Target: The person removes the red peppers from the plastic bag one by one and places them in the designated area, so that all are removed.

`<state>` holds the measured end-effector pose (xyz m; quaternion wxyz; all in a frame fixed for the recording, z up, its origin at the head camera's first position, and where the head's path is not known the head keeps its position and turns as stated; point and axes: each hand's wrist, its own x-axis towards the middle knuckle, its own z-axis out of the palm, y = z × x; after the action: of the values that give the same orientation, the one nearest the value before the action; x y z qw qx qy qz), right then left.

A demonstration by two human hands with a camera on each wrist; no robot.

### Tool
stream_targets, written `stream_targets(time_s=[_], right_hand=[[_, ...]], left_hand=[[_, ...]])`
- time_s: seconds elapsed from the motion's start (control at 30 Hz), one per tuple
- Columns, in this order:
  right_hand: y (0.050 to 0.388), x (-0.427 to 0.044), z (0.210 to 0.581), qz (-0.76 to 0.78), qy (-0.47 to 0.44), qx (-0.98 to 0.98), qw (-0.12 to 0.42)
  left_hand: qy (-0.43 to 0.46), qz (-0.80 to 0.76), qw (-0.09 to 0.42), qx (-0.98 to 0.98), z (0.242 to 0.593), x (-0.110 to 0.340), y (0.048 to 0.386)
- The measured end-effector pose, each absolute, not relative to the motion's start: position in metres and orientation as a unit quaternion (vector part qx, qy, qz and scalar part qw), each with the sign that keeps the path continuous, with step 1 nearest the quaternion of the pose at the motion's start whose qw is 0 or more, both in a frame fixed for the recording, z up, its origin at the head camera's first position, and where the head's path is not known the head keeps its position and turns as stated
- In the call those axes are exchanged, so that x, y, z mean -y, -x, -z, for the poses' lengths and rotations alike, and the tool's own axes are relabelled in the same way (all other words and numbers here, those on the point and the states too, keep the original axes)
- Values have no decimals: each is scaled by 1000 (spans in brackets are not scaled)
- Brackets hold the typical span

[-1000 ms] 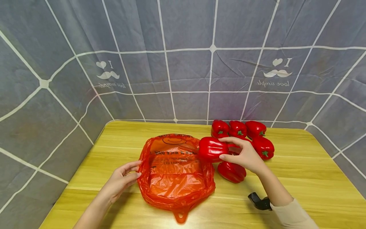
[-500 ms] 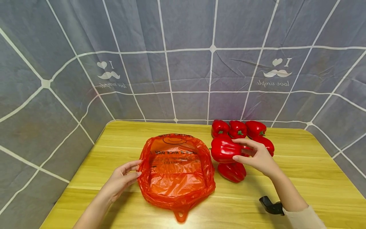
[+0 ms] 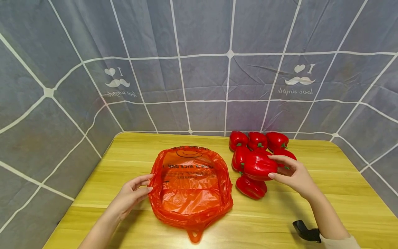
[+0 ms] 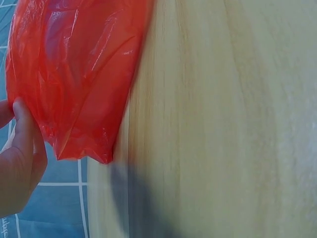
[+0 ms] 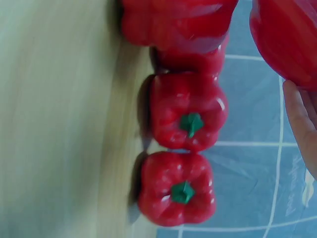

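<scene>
My right hand [image 3: 293,174] grips a red bell pepper [image 3: 258,165] between thumb and fingers, above other peppers right of the bag. In the right wrist view the held pepper [image 5: 290,39] shows at the upper right, the hand [image 5: 303,124] below it. A red-orange plastic bag [image 3: 228,197] stands on the table with its mouth spread wide. My left hand [image 3: 132,195] holds the bag's left rim with thumb and fingers. In the left wrist view that hand [image 4: 22,158] meets the bag [image 4: 79,74] at its edge; some fingertips are hidden.
Several red bell peppers, including a front one [image 3: 252,187] and one at the back [image 3: 238,140], lie grouped right of the bag. A black strap-like device [image 3: 306,231] sits by my right wrist. A grey patterned curtain [image 3: 205,76] backs the wooden table [image 3: 335,193].
My right hand has carried the bell pepper rightward, from the bag's right rim to above the other peppers. The left hand and the bag have stayed in place.
</scene>
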<state>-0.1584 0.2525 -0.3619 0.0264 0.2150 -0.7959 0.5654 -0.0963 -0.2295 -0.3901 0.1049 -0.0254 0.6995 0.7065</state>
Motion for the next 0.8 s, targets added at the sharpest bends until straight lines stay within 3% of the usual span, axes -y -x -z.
stream_targets(time_s=[0.8], right_hand=[[156,-305,387,-642,-222,734,16]], left_hand=[[21,-707,108,-698,388,231,97]])
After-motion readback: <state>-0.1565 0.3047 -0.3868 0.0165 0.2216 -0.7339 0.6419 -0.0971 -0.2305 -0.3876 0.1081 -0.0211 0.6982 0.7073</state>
